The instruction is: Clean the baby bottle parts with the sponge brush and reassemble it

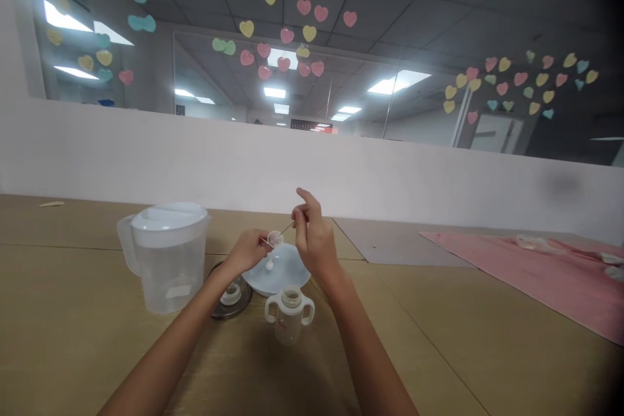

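Note:
My left hand (248, 251) pinches a small round translucent piece (275, 238) above a pale blue bowl (258, 283). In my right hand (314, 237), the thumb and fingers close on a thin stick (288, 227), whose far end meets the round piece; its tip is too small to make out. Just below hangs or lies a little white knob (270, 265); I cannot tell if it is attached. A clear baby bottle (288, 328) with two white handles stands uncapped in front of the bowl. On a dark round tray (238, 312) rests a white ring-shaped cap (231, 296), partly behind my left forearm.
A translucent lidded pitcher (170, 260) stands to the left. At the right, a pink cloth (536, 279) carries a few blurred items. A flat pale strip (51, 204) lies at the far left. Behind the tabletop rises a white wall (244, 169) below a window with heart stickers.

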`<state>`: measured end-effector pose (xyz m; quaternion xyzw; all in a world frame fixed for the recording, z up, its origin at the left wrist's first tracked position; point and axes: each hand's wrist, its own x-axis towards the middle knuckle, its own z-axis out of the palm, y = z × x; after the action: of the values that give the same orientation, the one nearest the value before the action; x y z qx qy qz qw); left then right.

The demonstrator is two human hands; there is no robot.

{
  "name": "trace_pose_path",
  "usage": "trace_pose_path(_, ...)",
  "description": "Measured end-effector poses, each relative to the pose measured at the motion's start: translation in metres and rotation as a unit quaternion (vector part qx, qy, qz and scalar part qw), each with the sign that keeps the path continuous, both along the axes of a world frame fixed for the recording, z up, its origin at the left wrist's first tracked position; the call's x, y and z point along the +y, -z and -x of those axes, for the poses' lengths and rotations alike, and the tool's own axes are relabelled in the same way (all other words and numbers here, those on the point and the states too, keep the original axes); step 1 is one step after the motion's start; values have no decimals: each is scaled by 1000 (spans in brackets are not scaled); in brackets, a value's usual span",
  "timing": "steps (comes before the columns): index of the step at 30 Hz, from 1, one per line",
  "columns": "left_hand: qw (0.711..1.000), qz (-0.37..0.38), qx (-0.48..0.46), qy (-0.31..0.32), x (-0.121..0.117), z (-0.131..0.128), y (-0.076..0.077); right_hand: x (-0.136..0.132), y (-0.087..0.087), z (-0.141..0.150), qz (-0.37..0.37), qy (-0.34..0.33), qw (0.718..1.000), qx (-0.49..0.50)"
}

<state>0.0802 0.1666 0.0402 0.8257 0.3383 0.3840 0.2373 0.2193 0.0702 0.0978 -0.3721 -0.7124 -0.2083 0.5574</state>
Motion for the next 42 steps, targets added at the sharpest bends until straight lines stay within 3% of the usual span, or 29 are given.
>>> trace_pose_path(8,1000,1,6,1,-3,2,-2,1,0,0,-14,14,1000,-8)
trace_pose_path(14,998,-47,35,-17,-5,2,-5,2,0,-1,-26,24,999,-18)
trace_pose_path(24,997,-63,35,-10,0,2,-1,3,1,-2,-28,22,999,-5)
trace_pose_path(34,999,-35,6,2,-2,3,-4,-2,0,1,-6,17,1000,-13)
trace_pose_path(42,998,-18,-42,40,-19,-5,-13,4,5,2,28,-3,1000,-5)
